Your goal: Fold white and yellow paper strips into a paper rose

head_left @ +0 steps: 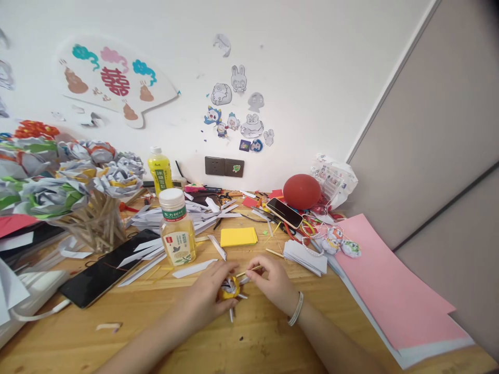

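My left hand [208, 293] curls its fingers around a small yellow-and-white paper flower [230, 288] just above the wooden table. White folded paper ends poke out below and beside the flower. Between the thumb and fingertips of my right hand [275, 284], which wears a bracelet [297, 309], is a thin wooden stick [254, 268]. The stick slants toward the flower; whether its tip touches the paper is hard to make out. A stack of yellow paper [238, 237] lies just beyond both hands, and a pile of white paper pieces [306, 257] is beyond my right hand.
To the left stand a tea bottle [178, 239], a yellow drink bottle [159, 171] and a container of paper flowers [89, 221], near a black phone [105, 270]. On the right are pink sheets [393, 280], another phone [285, 212] and a red balloon [302, 191].
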### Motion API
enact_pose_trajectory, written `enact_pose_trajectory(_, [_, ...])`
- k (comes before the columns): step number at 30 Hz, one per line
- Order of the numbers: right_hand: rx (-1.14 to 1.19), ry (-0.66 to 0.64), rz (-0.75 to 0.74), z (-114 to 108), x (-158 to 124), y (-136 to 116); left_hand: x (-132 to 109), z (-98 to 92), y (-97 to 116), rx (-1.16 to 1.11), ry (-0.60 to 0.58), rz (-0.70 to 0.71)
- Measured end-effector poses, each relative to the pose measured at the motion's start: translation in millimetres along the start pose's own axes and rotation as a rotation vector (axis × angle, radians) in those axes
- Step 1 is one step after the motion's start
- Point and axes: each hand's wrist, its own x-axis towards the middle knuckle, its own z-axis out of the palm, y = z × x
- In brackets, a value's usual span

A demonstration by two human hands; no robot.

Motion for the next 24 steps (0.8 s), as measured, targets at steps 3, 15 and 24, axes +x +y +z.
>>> enact_pose_trajectory(3, [-0.078,0.063,-0.019,10,-4,0,0,3.1,-3,0.024,0.020,-0.047])
enact_pose_trajectory(15, [-0.177,-0.085,-0.139,-2,-3,-5,2,4.1,-6,0.005,0.027,-0.011])
enact_pose_trajectory(24, [-0.278,-0.287,-0.335,2,-2,5,0,0.7,-4,-0.019,-0.034,-0.018])
